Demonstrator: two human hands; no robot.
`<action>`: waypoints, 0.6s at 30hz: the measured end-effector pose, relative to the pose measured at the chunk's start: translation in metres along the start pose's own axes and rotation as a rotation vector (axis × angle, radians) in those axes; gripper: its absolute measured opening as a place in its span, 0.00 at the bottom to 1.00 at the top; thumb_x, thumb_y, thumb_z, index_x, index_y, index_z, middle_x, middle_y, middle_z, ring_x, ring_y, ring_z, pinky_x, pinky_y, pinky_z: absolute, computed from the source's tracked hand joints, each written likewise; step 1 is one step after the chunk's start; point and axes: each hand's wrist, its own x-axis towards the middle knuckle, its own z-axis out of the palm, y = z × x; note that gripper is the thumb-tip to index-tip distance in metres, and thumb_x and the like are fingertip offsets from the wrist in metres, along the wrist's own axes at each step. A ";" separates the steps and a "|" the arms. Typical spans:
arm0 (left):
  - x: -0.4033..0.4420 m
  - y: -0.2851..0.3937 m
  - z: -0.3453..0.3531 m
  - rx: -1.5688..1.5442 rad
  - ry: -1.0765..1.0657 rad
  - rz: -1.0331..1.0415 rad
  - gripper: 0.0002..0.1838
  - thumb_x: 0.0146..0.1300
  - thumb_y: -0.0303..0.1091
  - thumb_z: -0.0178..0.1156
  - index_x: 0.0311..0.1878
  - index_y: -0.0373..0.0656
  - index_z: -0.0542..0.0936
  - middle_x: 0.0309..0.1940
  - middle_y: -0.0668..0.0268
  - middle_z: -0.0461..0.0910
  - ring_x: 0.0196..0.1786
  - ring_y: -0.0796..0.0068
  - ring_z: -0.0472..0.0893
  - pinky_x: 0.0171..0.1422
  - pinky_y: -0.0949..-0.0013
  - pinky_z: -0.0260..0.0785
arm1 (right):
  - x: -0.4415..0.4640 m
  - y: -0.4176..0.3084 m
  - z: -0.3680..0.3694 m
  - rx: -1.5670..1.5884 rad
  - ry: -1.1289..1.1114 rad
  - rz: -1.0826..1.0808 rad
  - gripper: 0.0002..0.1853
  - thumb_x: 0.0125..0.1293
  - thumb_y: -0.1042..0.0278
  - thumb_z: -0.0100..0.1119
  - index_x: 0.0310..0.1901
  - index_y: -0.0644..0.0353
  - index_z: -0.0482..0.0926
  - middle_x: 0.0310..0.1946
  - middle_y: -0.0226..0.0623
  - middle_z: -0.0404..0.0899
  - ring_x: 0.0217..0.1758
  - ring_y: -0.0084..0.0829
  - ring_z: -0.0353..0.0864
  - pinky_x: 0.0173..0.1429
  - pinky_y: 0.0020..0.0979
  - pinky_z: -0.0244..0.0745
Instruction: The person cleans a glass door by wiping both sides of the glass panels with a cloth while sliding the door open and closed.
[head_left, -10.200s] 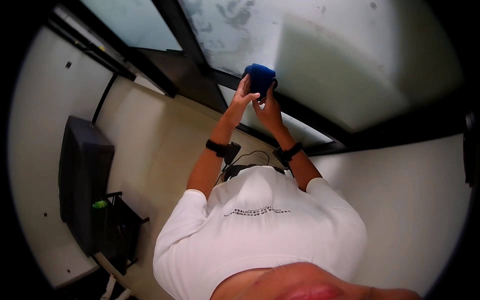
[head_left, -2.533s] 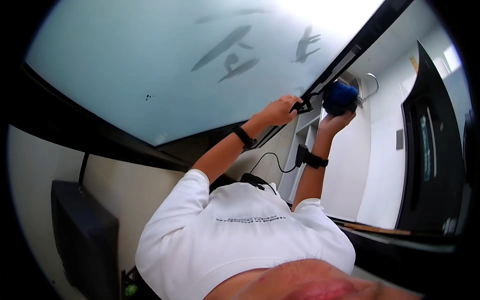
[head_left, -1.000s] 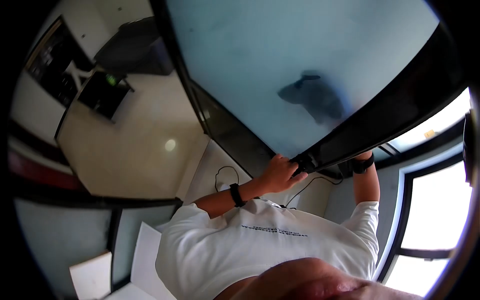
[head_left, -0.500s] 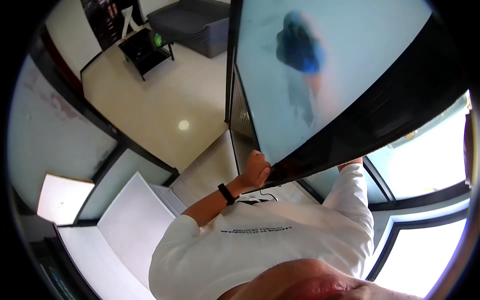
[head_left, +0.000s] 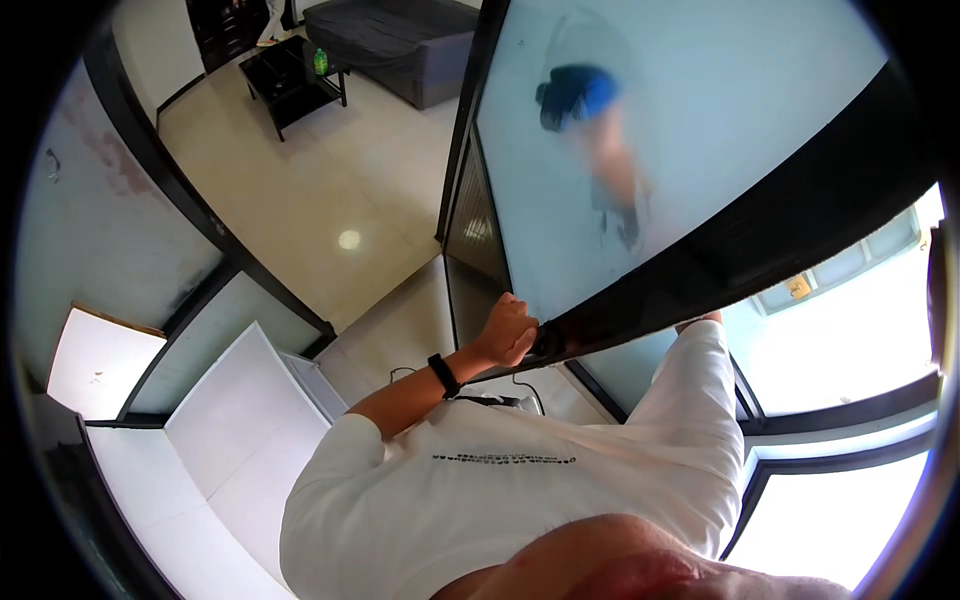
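My left hand (head_left: 508, 332), with a black band (head_left: 443, 375) on its wrist, is closed around the edge of a black-framed frosted glass door (head_left: 720, 110), low down near a dark fitting. My right arm in its white sleeve (head_left: 690, 370) reaches behind the door frame. Through the frosted pane its forearm (head_left: 612, 160) shows blurred, ending at a blue and dark cloth-like thing (head_left: 582, 95) against or close behind the glass. That hand's fingers are hidden by it. Faint smears and a curved mark show on the pane around it.
At upper left a black low table (head_left: 290, 75) holds a green bottle (head_left: 320, 62), near a grey covered sofa (head_left: 400, 50). A person (head_left: 273, 22) is partly visible beyond. White panels (head_left: 250, 430) stand at lower left; a bright window (head_left: 840, 510) is at lower right.
Behind the glass, the blue and dark thing has shifted slightly left and turned, showing more blue and more forearm. My left hand keeps its hold on the door edge. The view has shifted slightly.
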 end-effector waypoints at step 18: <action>0.006 -0.001 0.014 0.022 0.003 0.032 0.19 0.62 0.39 0.49 0.15 0.49 0.62 0.15 0.64 0.57 0.22 0.62 0.59 0.37 0.59 0.52 | -0.002 0.025 -0.005 0.020 -0.002 0.035 0.21 0.74 0.62 0.51 0.64 0.63 0.72 0.56 0.39 0.79 0.53 0.34 0.80 0.55 0.33 0.78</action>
